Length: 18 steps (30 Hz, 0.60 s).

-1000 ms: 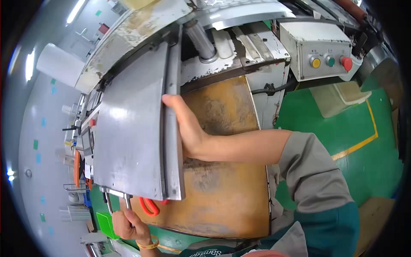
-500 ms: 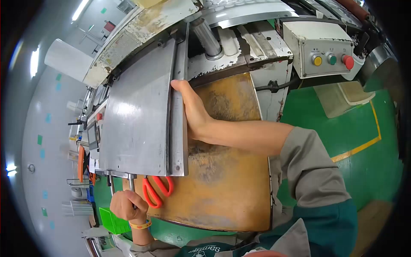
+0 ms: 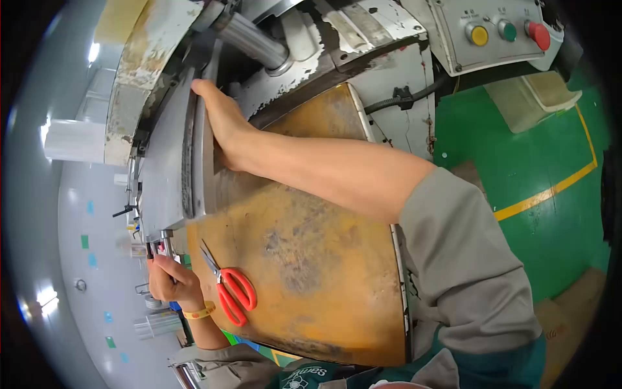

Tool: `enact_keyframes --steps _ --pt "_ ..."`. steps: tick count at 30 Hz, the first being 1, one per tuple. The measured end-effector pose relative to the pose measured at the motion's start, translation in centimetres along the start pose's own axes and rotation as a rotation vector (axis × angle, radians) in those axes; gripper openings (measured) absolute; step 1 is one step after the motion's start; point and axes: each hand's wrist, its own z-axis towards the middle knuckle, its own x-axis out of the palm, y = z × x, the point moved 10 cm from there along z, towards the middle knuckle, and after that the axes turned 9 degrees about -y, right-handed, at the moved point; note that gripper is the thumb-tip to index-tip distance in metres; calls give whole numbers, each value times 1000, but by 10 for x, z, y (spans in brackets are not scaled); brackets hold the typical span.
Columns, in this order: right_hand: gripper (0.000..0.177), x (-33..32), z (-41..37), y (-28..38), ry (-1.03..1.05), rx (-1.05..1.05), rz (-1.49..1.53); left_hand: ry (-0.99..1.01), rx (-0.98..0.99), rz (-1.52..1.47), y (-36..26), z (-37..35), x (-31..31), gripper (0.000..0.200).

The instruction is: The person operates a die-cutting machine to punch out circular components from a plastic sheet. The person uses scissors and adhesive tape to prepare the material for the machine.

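My left hand point(image 3: 173, 280) is closed around a metal handle point(image 3: 166, 241) at the lower end of a large grey metal plate point(image 3: 167, 149). The plate stands tilted at the left, its thick edge towards me. Near the plate's upper end, my right hand point(image 3: 228, 123) grips that edge, thumb over the rim; the other fingers are hidden behind it. Red-handled scissors point(image 3: 234, 295) lie with their blades slightly apart on a worn, brownish work surface point(image 3: 337, 285), just right of my left hand and touched by neither hand.
A control box point(image 3: 490, 32) with yellow, green and red buttons is at the upper right. A metal column point(image 3: 253, 42) rises beyond my right hand. On the green floor stands a beige bin point(image 3: 532, 100). A black cable point(image 3: 408, 97) runs along the machine's side.
The metal plate has tilted up and away to the left, with both hands still on it. More of the work surface and the scissors' blades show. The camera view has shifted too.
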Motion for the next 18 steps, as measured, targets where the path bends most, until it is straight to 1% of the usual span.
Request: enact_keyframes --steps 1,4,7,8,10,11,13,14,16,18 --pt "59 0 4 0 -3 1 19 -12 16 15 1 1 3 40" --pt "65 -6 12 1 -69 10 -53 7 25 33 4 3 12 41" --pt "70 -21 3 12 -259 94 -213 24 26 34 2 8 21 41" --pt "70 -25 6 14 -305 89 -208 64 -4 28 9 7 26 40" --pt "73 -28 16 14 -398 81 -196 33 48 -16 10 10 35 41" --pt "73 -22 23 8 -345 100 -84 17 70 -35 9 12 39 42" --pt "73 -12 34 -5 -238 140 133 41 99 -16 4 17 49 33" --pt "72 -15 25 -5 -290 175 93 43 128 -15 3 21 54 29" --pt "71 -13 21 0 -271 137 111 32 173 -40 -4 26 61 21" --pt "71 -10 16 1 -252 133 117 21 209 -91 -11 31 62 21"
